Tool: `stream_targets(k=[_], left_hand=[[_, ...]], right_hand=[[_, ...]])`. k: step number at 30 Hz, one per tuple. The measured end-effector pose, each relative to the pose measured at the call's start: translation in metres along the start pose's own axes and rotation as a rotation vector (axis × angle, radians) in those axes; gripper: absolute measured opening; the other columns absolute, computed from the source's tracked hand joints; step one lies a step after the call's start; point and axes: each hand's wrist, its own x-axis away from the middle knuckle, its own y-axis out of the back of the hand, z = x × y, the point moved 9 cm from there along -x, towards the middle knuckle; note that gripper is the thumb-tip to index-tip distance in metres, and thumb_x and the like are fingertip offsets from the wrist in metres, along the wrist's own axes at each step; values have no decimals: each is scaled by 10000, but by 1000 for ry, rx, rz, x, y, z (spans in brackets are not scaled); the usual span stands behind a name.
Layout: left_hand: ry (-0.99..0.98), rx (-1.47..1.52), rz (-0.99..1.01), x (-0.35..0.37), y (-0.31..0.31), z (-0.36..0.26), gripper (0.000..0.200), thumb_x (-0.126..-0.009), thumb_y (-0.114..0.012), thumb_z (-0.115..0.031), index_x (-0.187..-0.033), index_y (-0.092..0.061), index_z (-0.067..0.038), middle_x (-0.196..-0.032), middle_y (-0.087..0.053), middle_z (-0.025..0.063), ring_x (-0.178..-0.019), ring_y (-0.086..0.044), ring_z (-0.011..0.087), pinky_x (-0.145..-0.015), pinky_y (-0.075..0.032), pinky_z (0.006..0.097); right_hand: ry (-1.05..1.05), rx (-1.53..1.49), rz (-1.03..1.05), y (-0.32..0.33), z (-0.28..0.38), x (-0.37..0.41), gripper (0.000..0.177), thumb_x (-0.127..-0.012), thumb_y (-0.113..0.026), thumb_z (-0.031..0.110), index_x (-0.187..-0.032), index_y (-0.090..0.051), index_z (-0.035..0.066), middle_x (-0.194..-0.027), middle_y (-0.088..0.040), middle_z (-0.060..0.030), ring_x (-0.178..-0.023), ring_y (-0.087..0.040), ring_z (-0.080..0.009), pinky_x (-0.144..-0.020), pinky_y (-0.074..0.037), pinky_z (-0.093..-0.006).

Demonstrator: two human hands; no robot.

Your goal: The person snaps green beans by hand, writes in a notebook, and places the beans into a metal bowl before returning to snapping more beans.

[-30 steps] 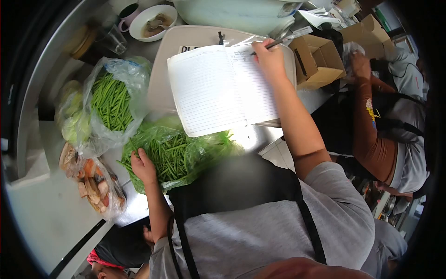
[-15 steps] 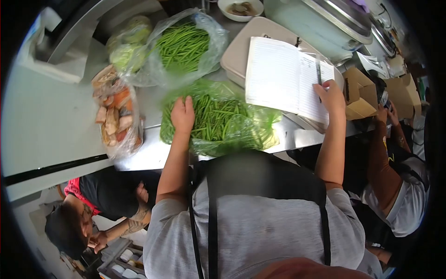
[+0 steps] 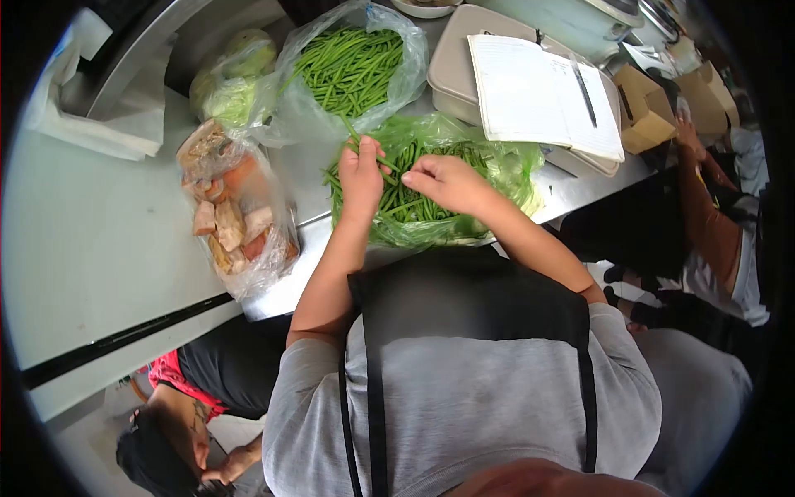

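Note:
My left hand is closed round a green bean, whose one end sticks up past the fingers. My right hand is pinched at the bean's other end, though the fingertips partly hide it. Below both hands lies a green plastic bag, spread wide with loose green beans in it. Just beyond, a clear bag holds a heap of cut green beans. An open notebook rests on a lidded beige container, with a black pen across its right page.
To the left lie a bag of meat chunks and a wrapped cabbage. Cardboard boxes stand at the right, near a co-worker's arm. Another person in a black cap is at lower left.
My right hand has let go of the pen, left on the notebook, and come over to the green bag. My left hand has picked up a green bean. The view has shifted.

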Motion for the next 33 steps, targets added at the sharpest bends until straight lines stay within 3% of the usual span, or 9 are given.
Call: stream_targets(k=[10, 13, 17, 20, 21, 26, 28, 30, 33], left_hand=[[-117, -103, 180, 7, -10, 3, 209, -889, -367, -239, -831, -431, -48, -694, -478, 42, -519, -464, 97, -442, -394, 215], [-4, -35, 213, 12, -17, 7, 200, -892, -362, -248, -852, -418, -60, -719, -474, 42, -526, -461, 94, -439, -387, 215], [362, 603, 287, 11, -32, 31, 197, -902, -357, -269, -851, -417, -88, -764, -462, 51, -607, -466, 135, -500, -410, 233], [581, 628, 258, 13, -45, 61, 200, -900, -367, -277, -823, -415, -99, -721, -459, 48, -614, -453, 150, -500, -403, 248], [624, 619, 242, 10, -44, 67, 203, -898, -371, -280, -818, -413, -98, -711, -458, 46, -608, -450, 150, -494, -400, 249], [85, 18, 210, -80, -2, -10, 210, -863, -395, -244, -790, -467, -61, -726, -497, 64, -607, -473, 171, -549, -410, 298], [-398, -310, 181, -135, 8, -36, 284, -836, -444, -280, -910, -511, -14, -814, -548, 127, -715, -535, 258, -662, -420, 366], [-592, -679, 56, -160, 5, -67, 234, -806, -499, -268, -814, -528, -37, -757, -539, 101, -619, -507, 229, -588, -413, 311], [-732, -1041, 104, -181, -11, -71, 355, -764, -553, -288, -974, -536, -2, -841, -561, 162, -741, -542, 297, -704, -429, 347]], right_hand=[[1, 107, -140, -24, 6, 15, 200, -778, -486, 235, -772, -559, 48, -686, -574, -158, -635, -550, -338, -573, -438, -400], [5, 261, -236, -24, 4, 19, 178, -790, -454, 194, -791, -526, 32, -674, -563, -172, -641, -548, -343, -579, -437, -407], [162, -223, -490, -9, 13, 30, 152, -807, -442, 156, -769, -481, 13, -691, -543, -178, -640, -535, -335, -571, -426, -390], [397, -162, -550, -1, 35, 34, 106, -823, -449, 120, -802, -489, 25, -689, -521, -101, -627, -530, -189, -591, -431, -297], [317, -166, -544, 4, 28, 34, 126, -816, -447, 140, -802, -495, 25, -703, -529, -121, -640, -532, -226, -595, -431, -316], [33, -17, -482, 15, -9, 32, 136, -751, -500, 176, -757, -529, 44, -672, -555, -134, -607, -543, -274, -569, -434, -344], [-95, -30, -406, 8, -39, 31, 111, -716, -530, 150, -764, -537, 51, -685, -569, -125, -620, -558, -267, -577, -440, -339], [-131, 80, -330, 6, -49, 28, 125, -717, -531, 148, -798, -549, 55, -710, -582, -131, -645, -568, -271, -599, -447, -349], [-186, 201, -289, 12, -58, 20, 179, -721, -526, 139, -880, -563, 66, -770, -594, -152, -709, -578, -285, -650, -452, -368]])
